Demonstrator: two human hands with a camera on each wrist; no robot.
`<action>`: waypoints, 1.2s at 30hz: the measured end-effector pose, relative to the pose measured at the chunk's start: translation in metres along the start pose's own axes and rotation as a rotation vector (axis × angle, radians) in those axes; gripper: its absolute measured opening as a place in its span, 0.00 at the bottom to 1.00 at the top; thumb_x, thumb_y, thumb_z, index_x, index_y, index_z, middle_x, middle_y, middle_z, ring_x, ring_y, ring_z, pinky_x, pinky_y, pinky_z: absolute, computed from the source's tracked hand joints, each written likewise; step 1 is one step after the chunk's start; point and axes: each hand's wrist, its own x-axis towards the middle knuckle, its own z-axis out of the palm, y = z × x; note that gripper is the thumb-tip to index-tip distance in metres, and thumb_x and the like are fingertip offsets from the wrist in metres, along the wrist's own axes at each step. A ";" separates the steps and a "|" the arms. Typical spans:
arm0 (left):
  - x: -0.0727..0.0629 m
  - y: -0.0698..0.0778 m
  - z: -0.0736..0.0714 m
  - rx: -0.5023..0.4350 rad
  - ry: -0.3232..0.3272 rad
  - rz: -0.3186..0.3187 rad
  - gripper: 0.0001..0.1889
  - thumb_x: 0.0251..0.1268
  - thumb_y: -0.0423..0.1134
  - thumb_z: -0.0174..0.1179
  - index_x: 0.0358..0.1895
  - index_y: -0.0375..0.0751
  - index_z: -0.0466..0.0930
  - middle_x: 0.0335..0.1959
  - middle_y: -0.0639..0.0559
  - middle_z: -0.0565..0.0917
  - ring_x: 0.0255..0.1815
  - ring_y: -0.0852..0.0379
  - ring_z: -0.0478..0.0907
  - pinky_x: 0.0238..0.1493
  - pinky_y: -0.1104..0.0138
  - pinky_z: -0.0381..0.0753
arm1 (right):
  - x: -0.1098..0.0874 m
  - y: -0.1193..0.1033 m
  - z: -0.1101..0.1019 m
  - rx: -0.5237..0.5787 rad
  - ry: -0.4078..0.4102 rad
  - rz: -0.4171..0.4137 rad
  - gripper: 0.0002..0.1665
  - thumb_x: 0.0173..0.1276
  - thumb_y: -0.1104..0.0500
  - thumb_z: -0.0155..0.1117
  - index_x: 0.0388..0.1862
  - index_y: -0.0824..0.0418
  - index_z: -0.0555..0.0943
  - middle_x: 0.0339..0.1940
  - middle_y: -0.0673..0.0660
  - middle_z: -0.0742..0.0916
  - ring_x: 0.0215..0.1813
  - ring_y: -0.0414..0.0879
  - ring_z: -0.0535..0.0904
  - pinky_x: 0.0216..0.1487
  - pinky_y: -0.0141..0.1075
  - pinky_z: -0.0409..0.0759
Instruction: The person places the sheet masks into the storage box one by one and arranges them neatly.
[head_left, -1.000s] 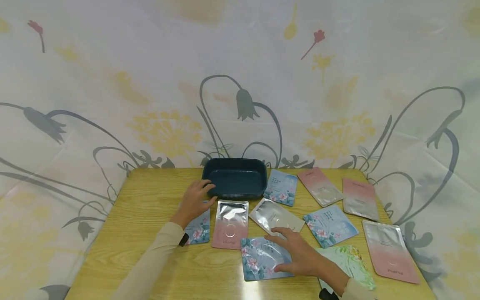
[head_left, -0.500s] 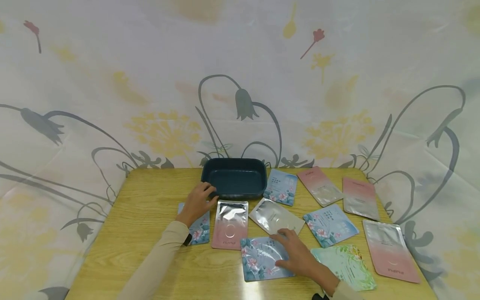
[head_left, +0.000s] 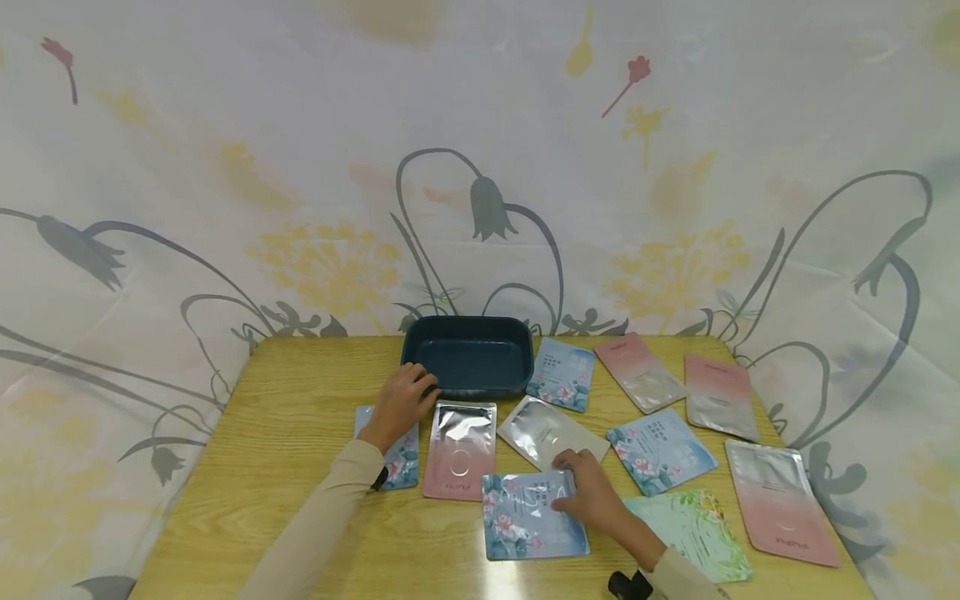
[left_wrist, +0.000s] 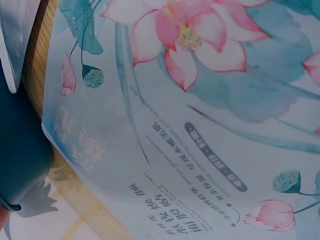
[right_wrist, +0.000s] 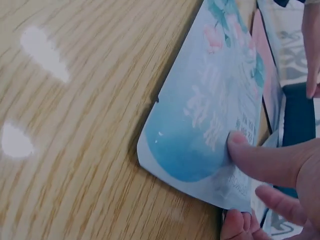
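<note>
My right hand (head_left: pixel 591 493) pinches the right edge of a blue sheet mask packet (head_left: pixel 521 525) printed with pink flowers. In the right wrist view the thumb (right_wrist: pixel 265 160) lies on its face and fingertips show at its lower edge; the packet (right_wrist: pixel 200 120) is tilted there. My left hand (head_left: pixel 401 404) holds the near-left corner of a dark blue box (head_left: pixel 480 392), fingers curled at the rim. Under the left forearm lies another blue mask packet (head_left: pixel 405 462), partly covered; it fills most of the left wrist view (left_wrist: pixel 165 125).
A pink-silver packet (head_left: pixel 459 458) and a silver packet (head_left: pixel 536 425) lie before the box. On the right are several more: blue (head_left: pixel 562 375), (head_left: pixel 660 450), pink (head_left: pixel 641 375), (head_left: pixel 722 396), (head_left: pixel 780 504) and green (head_left: pixel 697 533). A patterned cloth (head_left: pixel 480 275) hangs behind the wooden table (head_left: pixel 300 417).
My right hand's fingers have drawn together onto the blue packet's edge, and the packet has shifted slightly. My left hand has moved a little right, curling its fingers at the box's corner.
</note>
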 end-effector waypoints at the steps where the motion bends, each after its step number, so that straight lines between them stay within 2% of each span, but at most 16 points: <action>1: 0.000 0.000 0.000 -0.002 0.001 0.000 0.09 0.49 0.34 0.73 0.33 0.39 0.83 0.31 0.47 0.75 0.31 0.50 0.71 0.36 0.60 0.75 | 0.000 0.000 0.000 0.011 0.011 0.018 0.30 0.37 0.67 0.82 0.41 0.63 0.77 0.34 0.54 0.76 0.37 0.45 0.71 0.39 0.39 0.74; 4: 0.001 0.001 0.000 -0.011 0.006 -0.004 0.09 0.48 0.34 0.73 0.33 0.39 0.82 0.31 0.47 0.75 0.31 0.50 0.71 0.36 0.59 0.74 | -0.001 -0.002 0.000 0.028 0.029 0.078 0.32 0.37 0.67 0.82 0.42 0.66 0.75 0.28 0.53 0.76 0.31 0.44 0.69 0.32 0.36 0.70; 7: 0.001 0.001 0.000 -0.026 0.013 -0.008 0.10 0.48 0.33 0.73 0.32 0.38 0.82 0.30 0.47 0.75 0.31 0.50 0.71 0.36 0.59 0.74 | -0.002 -0.003 0.000 0.015 0.038 0.114 0.31 0.39 0.67 0.81 0.41 0.64 0.73 0.24 0.51 0.77 0.28 0.42 0.69 0.30 0.35 0.69; 14: 0.001 0.002 0.000 -0.031 0.006 -0.013 0.09 0.49 0.34 0.73 0.32 0.39 0.82 0.30 0.47 0.75 0.31 0.50 0.71 0.37 0.58 0.75 | -0.009 -0.004 0.000 0.031 0.107 0.108 0.29 0.40 0.70 0.79 0.38 0.58 0.72 0.19 0.50 0.74 0.23 0.41 0.66 0.25 0.33 0.64; 18: 0.001 0.001 0.000 -0.041 -0.004 -0.018 0.09 0.49 0.33 0.72 0.32 0.39 0.83 0.31 0.47 0.76 0.32 0.50 0.71 0.38 0.59 0.75 | -0.013 -0.005 -0.004 0.152 0.117 0.113 0.27 0.41 0.73 0.77 0.36 0.58 0.73 0.20 0.51 0.74 0.19 0.39 0.65 0.21 0.30 0.65; 22: 0.001 0.000 0.000 -0.053 0.003 -0.013 0.08 0.49 0.33 0.72 0.32 0.38 0.82 0.30 0.47 0.76 0.31 0.50 0.71 0.37 0.59 0.75 | -0.015 -0.001 -0.009 0.330 0.056 0.169 0.19 0.45 0.75 0.74 0.33 0.61 0.77 0.15 0.50 0.70 0.15 0.37 0.59 0.18 0.28 0.62; 25: 0.001 0.000 0.001 -0.058 0.012 -0.008 0.08 0.49 0.33 0.72 0.31 0.38 0.82 0.30 0.47 0.75 0.31 0.49 0.71 0.37 0.59 0.74 | -0.016 0.002 -0.013 0.462 -0.003 0.224 0.14 0.49 0.75 0.71 0.34 0.66 0.81 0.12 0.49 0.64 0.15 0.38 0.54 0.20 0.28 0.61; 30: 0.001 0.000 0.000 -0.059 0.011 -0.013 0.07 0.50 0.34 0.71 0.31 0.38 0.82 0.29 0.47 0.76 0.31 0.50 0.71 0.37 0.59 0.74 | -0.018 0.006 -0.019 0.617 -0.078 0.262 0.21 0.50 0.77 0.67 0.46 0.72 0.80 0.12 0.47 0.60 0.16 0.40 0.51 0.24 0.30 0.65; 36: 0.001 0.000 -0.001 -0.064 0.007 -0.019 0.08 0.49 0.33 0.72 0.31 0.38 0.83 0.30 0.47 0.76 0.31 0.49 0.71 0.38 0.58 0.75 | -0.021 0.009 -0.021 0.740 -0.117 0.238 0.24 0.52 0.78 0.64 0.50 0.75 0.77 0.13 0.48 0.57 0.17 0.40 0.48 0.21 0.28 0.61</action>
